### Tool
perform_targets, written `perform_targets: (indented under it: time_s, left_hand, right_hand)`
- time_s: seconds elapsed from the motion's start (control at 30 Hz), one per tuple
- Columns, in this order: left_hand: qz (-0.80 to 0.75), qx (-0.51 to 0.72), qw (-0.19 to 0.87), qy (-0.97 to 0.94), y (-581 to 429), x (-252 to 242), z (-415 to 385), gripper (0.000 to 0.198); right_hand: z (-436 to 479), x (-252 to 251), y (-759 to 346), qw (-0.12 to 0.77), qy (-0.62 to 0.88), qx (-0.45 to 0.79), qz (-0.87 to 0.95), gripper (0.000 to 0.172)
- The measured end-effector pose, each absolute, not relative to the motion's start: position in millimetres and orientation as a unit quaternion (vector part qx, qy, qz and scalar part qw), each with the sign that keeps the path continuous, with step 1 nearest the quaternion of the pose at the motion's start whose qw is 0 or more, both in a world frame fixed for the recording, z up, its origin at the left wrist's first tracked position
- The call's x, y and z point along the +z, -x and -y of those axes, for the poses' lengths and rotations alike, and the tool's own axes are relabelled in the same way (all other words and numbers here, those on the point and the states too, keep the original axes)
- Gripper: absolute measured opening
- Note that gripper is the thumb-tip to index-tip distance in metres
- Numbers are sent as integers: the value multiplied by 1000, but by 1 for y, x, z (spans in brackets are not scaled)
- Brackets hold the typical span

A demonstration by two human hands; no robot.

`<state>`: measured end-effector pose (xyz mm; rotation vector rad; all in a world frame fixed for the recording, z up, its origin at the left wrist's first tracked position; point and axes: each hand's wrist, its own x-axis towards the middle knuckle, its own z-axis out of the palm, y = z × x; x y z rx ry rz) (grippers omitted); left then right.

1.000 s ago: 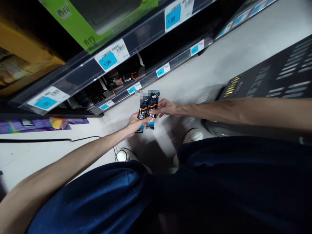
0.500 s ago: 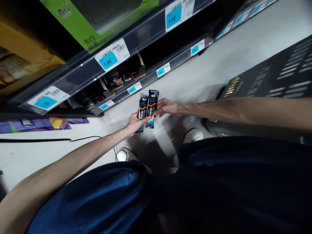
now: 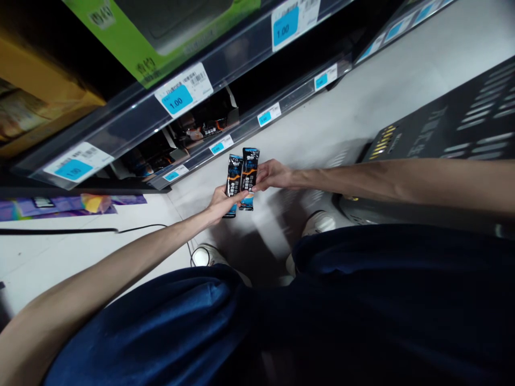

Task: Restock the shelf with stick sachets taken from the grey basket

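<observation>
Two slim black packets with blue ends and an orange stripe are held side by side above the floor. My left hand (image 3: 220, 203) is closed around the lower part of the left packet (image 3: 234, 174), its thumb lying across onto the right packet (image 3: 250, 165). From the other side my right hand (image 3: 274, 175) pinches the right packet's edge, fingers bent. The two packets overlap slightly, both nearly upright in view. What is inside them does not show. Just beyond, an open box (image 3: 231, 102) on the bottom shelf holds similar dark packets.
Shelf edges with price tags (image 3: 184, 89) run diagonally across the upper left. A green box (image 3: 137, 59) and a yellow carton (image 3: 48, 80) sit higher up. At right is a dark printed crate-like object (image 3: 434, 128). A black cable (image 3: 60, 231) lies on the floor at left.
Both hands and the packets have shifted very slightly left. The right hand's fingers have moved a little along the right packet's edge; the hold is otherwise the same.
</observation>
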<state>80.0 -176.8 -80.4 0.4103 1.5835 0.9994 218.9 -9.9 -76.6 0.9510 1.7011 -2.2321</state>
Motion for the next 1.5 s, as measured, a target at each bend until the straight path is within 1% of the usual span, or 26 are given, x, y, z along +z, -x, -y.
perform_targets:
  time_s: [0.23, 0.5, 0.87, 1.33, 1.5]
  left_hand:
    - [-656, 459, 577, -160, -81, -76, 171, 42]
    - [-664, 449, 568, -186, -77, -76, 167, 33]
    - [-658, 458, 571, -177, -78, -78, 171, 38]
    - [-652, 476, 565, -170, -79, -79, 172, 37]
    - [-651, 472, 572, -160, -78, -85, 176, 41]
  right_hand:
    - [12, -79, -221, 100, -325, -748, -570, 40]
    - [13, -76, -222, 112, -354, -738, -564, 43]
    - [13, -74, -222, 127, -348, -736, -566, 49]
    - [15, -65, -221, 149, -336, -739, -564, 38]
    - [17, -69, -221, 156, -316, -748, -563, 42]
